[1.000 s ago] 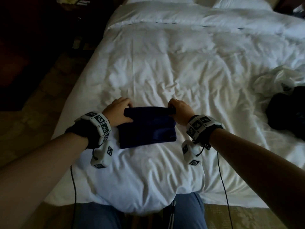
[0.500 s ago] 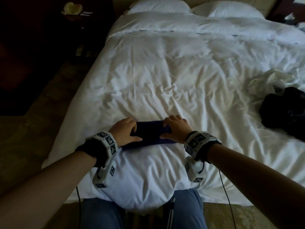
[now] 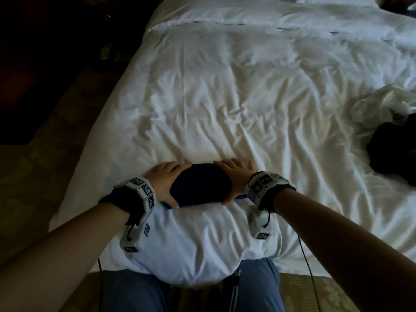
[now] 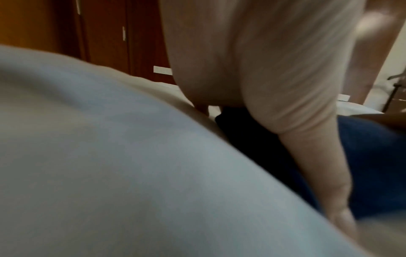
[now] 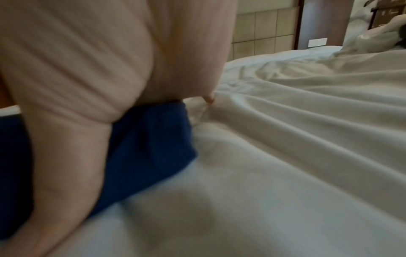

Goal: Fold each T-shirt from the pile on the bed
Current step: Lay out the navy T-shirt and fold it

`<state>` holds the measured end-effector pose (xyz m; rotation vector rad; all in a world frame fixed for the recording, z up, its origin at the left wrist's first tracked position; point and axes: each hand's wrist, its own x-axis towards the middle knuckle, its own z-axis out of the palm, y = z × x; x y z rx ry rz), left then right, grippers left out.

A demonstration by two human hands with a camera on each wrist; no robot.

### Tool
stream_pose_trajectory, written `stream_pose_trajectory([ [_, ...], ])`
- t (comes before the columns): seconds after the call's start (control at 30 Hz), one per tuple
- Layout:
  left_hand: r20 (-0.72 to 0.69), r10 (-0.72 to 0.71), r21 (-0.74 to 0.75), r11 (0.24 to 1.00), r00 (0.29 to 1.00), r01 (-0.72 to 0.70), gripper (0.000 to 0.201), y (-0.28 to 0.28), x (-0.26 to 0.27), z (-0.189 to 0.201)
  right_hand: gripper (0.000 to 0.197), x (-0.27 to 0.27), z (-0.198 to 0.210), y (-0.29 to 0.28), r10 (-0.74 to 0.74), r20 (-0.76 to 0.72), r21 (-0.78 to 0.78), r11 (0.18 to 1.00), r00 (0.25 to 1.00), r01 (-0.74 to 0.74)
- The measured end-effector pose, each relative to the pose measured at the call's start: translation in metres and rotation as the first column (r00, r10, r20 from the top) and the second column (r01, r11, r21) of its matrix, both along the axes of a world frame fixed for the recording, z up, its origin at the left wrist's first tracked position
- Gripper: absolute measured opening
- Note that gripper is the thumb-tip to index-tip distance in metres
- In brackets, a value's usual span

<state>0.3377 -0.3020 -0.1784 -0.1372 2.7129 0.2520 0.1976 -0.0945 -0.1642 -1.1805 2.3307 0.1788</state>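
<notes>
White bed point(image 3: 225, 97): both hands cup the folded navy T-shirt point(image 3: 200, 188); only the head view shows the dark pile point(image 3: 394, 154).

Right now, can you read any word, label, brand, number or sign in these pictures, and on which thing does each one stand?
No text can be read.
Wrist bands: black-and-white square code patterns only, no legible words.
White plastic bag: a dark printed mark, too small and blurred to read.
Folded navy T-shirt: no print visible.
</notes>
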Motion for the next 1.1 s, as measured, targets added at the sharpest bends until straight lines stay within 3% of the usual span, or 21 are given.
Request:
stream_pose_trajectory([
  [0.17, -0.022, 0.027, 0.043, 0.999, 0.999, -0.026, 0.124, -0.009, 0.01, 0.003, 0.125, -0.004, 0.002, 0.021, -0.03, -0.026, 0.018, 0.999, 0.999, 0.03],
  [0.33, -0.011, 0.105, 0.103, 0.989, 0.994, -0.103, 0.117, -0.015, 0.016, 0.015, 0.114, -0.005, 0.02, 0.008, -0.157, 0.093, -0.035, 0.986, 0.983, 0.161],
  [0.43, -0.021, 0.331, 0.305, 0.901, 0.943, -0.309, 0.082, -0.032, 0.02, 0.016, 0.089, -0.005, 0.028, -0.005, -0.145, 0.108, -0.208, 0.964, 0.983, 0.165],
  [0.53, -0.013, 0.546, 0.495, 0.731, 0.838, -0.469, 0.051, -0.044, 0.026, 0.018, 0.065, -0.002, 0.031, -0.026, -0.148, 0.17, -0.258, 0.947, 0.974, 0.189],
  [0.63, -0.047, 0.618, 0.511, 0.69, 0.785, -0.513, 0.037, -0.048, 0.031, 0.02, 0.053, 0.005, 0.033, -0.048, -0.145, 0.213, -0.2, 0.961, 0.966, 0.189],
  [0.9, -0.106, 0.67, 0.562, 0.65, 0.735, -0.511, 0.026, -0.049, 0.037, 0.011, 0.063, 0.0, 0.043, -0.078, -0.084, 0.257, 0.103, 0.993, 0.963, 0.059],
  [1.1, -0.022, 0.684, 0.577, 0.604, 0.729, -0.55, 0.022, -0.05, 0.044, 0.045, 0.046, 0.015, 0.078, -0.085, -0.058, 0.34, 0.198, 0.98, 0.939, -0.011],
])
